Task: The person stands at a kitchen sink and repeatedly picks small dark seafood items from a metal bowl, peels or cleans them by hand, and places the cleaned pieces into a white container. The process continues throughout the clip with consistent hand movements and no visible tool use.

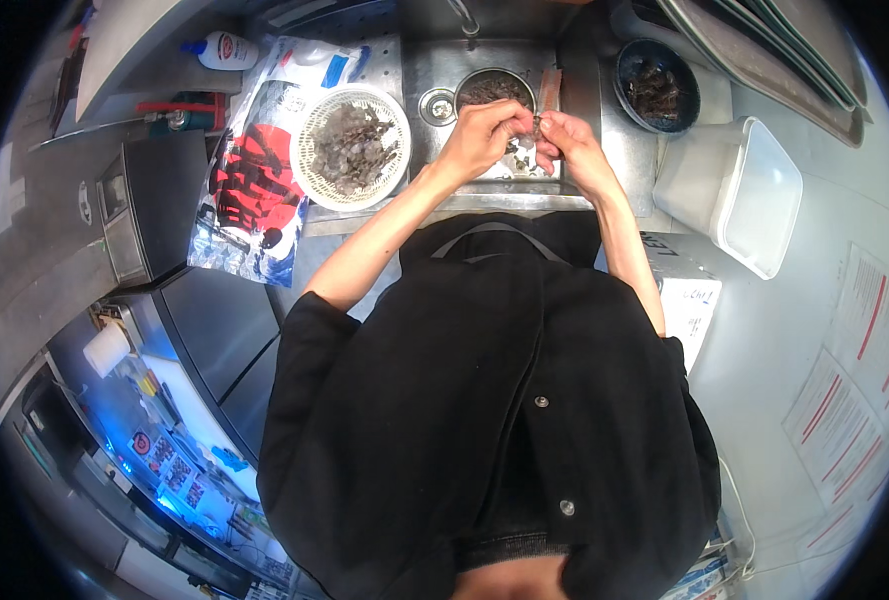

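My left hand (489, 133) and my right hand (568, 146) meet over the stainless steel sink (431, 64). Their fingertips pinch a small greyish piece (537, 127), which looks like a shrimp; the fingers partly cover it. Behind my left hand, a round metal bowl (494, 88) in the sink holds brownish pieces. Dark and pale scraps (521, 159) lie below the hands. On the left, a white plastic colander (403, 142) holds greyish, translucent shrimp-like pieces (354, 146). A dark bowl (624, 105) with brown scraps stands right of the sink.
A printed plastic bag (253, 180) lies left of the colander, with a squeeze bottle (231, 51) behind it. The faucet (465, 21) reaches over the sink's back. At the right stand a translucent plastic tub (703, 176) and upright trays (774, 67). A carton (688, 300) is below.
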### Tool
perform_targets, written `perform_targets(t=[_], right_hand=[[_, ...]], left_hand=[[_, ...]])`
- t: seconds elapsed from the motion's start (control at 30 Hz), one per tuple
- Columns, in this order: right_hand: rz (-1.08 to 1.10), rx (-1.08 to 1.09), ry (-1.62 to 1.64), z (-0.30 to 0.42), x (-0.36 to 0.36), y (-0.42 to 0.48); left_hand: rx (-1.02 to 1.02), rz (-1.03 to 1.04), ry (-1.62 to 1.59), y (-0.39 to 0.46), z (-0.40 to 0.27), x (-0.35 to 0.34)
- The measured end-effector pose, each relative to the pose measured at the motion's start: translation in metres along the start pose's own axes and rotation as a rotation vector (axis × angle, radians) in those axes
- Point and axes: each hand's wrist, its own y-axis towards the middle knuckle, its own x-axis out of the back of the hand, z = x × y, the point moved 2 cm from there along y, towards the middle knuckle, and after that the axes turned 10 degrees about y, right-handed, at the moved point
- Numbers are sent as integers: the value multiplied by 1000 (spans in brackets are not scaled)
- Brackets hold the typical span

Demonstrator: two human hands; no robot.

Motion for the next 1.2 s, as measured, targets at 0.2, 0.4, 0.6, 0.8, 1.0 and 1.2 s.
perform_targets(t=[0.2,0.4,0.6,0.8,1.0,1.2], right_hand=[[26,50,-23,-7,3,2],[-56,293,-524,-10,4,1],[-230,601,-942,3,-9,-5],[-438,395,-538,-14,-12,-2],[-231,154,-297,-26,0,3],[-302,298,-69,-34,-12,7]], left_hand=[[225,153,-170,-4,27,-8],[742,120,-988,-12,31,-23],[806,113,-1136,-21,38,-31],[473,-164,-687,-21,2,-41],[499,-317,-439,-27,10,-41],[477,-378,-451,-19,19,-42]])
